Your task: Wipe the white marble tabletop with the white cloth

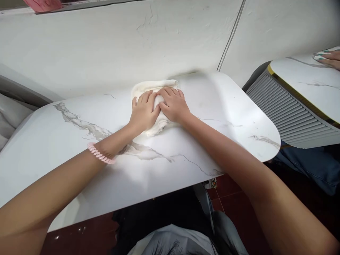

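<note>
A folded white cloth lies bunched on the white marble-patterned table, near the edge by the wall. My left hand presses flat on the cloth's left part, its fingers stretched forward. Beside it, my right hand rests flat on the right part, fingers also stretched out. The two thumbs nearly meet over the middle of the cloth. Around my left wrist is a pink coiled band. What lies under the palms is hidden.
A white wall runs along the table's far side. At the right stands a second marble-patterned table with a ribbed side, where another person's hand touches a cloth. A pink object sits on a ledge at top left.
</note>
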A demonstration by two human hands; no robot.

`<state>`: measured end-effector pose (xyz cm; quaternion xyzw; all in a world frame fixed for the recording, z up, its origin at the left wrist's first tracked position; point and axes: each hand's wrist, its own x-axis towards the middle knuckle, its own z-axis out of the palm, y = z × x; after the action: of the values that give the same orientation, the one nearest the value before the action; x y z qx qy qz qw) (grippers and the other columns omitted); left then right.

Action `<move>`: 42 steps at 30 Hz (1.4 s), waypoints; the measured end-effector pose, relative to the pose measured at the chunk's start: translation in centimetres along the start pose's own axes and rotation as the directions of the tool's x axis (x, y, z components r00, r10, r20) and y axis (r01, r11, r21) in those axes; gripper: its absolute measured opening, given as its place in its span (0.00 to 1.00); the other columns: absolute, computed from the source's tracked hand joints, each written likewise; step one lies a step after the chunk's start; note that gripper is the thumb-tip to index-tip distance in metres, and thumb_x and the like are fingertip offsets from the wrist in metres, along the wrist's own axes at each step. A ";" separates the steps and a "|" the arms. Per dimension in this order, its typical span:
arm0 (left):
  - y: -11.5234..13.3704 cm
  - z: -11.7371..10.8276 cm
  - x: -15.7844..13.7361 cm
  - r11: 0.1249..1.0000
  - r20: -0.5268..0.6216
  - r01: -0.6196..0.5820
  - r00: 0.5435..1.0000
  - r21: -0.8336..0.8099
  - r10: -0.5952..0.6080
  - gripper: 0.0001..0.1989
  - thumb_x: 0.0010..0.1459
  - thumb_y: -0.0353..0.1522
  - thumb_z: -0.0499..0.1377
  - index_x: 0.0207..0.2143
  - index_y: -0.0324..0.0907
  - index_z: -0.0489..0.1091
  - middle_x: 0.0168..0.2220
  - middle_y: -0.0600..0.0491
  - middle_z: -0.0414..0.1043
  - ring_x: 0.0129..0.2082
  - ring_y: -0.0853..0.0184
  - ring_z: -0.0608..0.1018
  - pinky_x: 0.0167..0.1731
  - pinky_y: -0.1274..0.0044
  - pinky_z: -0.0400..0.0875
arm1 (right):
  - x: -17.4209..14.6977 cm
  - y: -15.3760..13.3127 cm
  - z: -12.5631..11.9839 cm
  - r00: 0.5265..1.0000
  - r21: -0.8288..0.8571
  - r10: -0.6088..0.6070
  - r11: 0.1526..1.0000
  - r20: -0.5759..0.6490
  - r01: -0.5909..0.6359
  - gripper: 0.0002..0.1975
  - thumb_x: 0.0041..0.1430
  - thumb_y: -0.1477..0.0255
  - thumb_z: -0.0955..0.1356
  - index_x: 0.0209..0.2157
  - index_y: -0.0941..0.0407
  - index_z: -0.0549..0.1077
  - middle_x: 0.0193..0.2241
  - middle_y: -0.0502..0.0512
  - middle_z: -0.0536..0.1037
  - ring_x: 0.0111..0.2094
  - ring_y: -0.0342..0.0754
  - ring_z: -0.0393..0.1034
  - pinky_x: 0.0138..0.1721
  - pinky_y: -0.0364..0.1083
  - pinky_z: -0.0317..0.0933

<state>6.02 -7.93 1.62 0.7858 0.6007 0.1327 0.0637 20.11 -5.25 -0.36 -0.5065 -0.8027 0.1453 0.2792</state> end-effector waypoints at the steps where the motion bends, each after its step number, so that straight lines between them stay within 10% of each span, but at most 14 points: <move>1: -0.1 0.0 0.7 1.000 0.000 0.012 1.000 0.004 -0.012 0.26 0.68 0.38 0.40 0.66 0.45 0.56 0.69 0.45 0.55 0.69 0.58 0.57 0.68 0.55 0.43 | 0.8 0.3 0.1 1.000 -0.002 0.003 1.000 0.003 -0.003 0.20 0.60 0.75 0.56 0.52 0.53 0.67 0.57 0.58 0.69 0.62 0.60 0.56 0.67 0.68 0.42; 20: -5.1 0.8 7.3 0.998 -0.049 -0.012 0.999 0.059 0.015 0.27 0.69 0.39 0.39 0.67 0.46 0.56 0.70 0.46 0.54 0.71 0.59 0.55 0.68 0.57 0.44 | 7.7 2.2 1.4 1.000 -0.017 -0.004 1.000 -0.009 0.004 0.21 0.60 0.73 0.58 0.53 0.56 0.69 0.59 0.58 0.69 0.63 0.59 0.57 0.67 0.66 0.43; 32: -3.4 -1.0 -2.6 0.995 -0.017 0.043 0.999 0.095 -0.042 0.28 0.69 0.36 0.42 0.68 0.36 0.54 0.72 0.41 0.49 0.71 0.56 0.53 0.68 0.53 0.42 | 0.9 -2.7 1.5 0.994 -0.059 -0.072 0.995 0.085 0.077 0.25 0.59 0.71 0.59 0.57 0.56 0.69 0.62 0.59 0.68 0.64 0.59 0.56 0.67 0.62 0.44; 42: -1.9 -2.4 -15.0 0.994 0.019 -0.063 0.998 0.086 0.061 0.28 0.69 0.35 0.41 0.68 0.35 0.53 0.71 0.41 0.51 0.72 0.55 0.53 0.69 0.51 0.43 | -11.1 -10.0 1.1 0.992 -0.140 -0.070 0.986 0.108 0.085 0.26 0.63 0.69 0.58 0.61 0.59 0.66 0.65 0.63 0.64 0.67 0.59 0.53 0.68 0.64 0.40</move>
<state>-0.09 -21.99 1.43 0.8072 0.5806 0.1020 0.0304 15.79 -19.55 0.64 -0.4857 -0.8435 0.1016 0.2056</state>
